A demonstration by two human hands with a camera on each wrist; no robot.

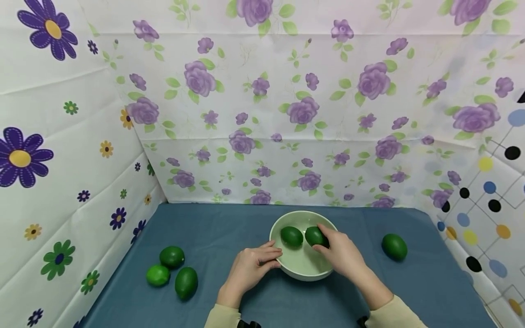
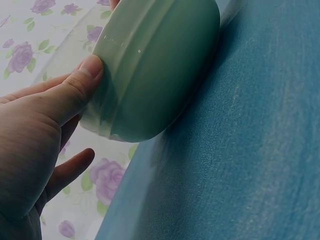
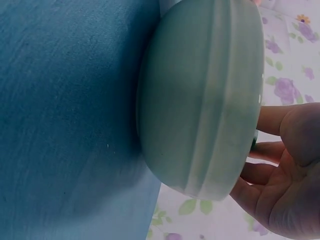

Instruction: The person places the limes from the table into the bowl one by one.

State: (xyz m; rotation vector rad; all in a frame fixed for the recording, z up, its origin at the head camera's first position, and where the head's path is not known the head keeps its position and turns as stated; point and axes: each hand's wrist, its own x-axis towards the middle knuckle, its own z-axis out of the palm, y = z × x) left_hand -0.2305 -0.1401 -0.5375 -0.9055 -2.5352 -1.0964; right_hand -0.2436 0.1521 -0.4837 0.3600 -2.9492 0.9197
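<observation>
A pale green bowl (image 1: 301, 264) stands on the table in front of me. My left hand (image 1: 251, 269) holds its left rim, the thumb (image 2: 82, 82) pressed on the outer wall in the left wrist view. Inside the bowl lies a dark green oval fruit (image 1: 291, 237), smooth and glossy. My right hand (image 1: 344, 255) reaches over the right rim and grips a second dark green oval fruit (image 1: 314, 235) between thumb and fingers, within the bowl. From the right wrist view, the bowl wall (image 3: 200, 100) hides nearly all of that fruit.
On the left of the blue tablecloth (image 1: 221, 228) sit two dark green oval fruits (image 1: 172, 257) (image 1: 186, 283) beside a brighter green lime (image 1: 157, 275). Another dark green oval fruit (image 1: 394, 247) lies at the right. A flowered cloth wall (image 1: 262, 118) rises behind the table.
</observation>
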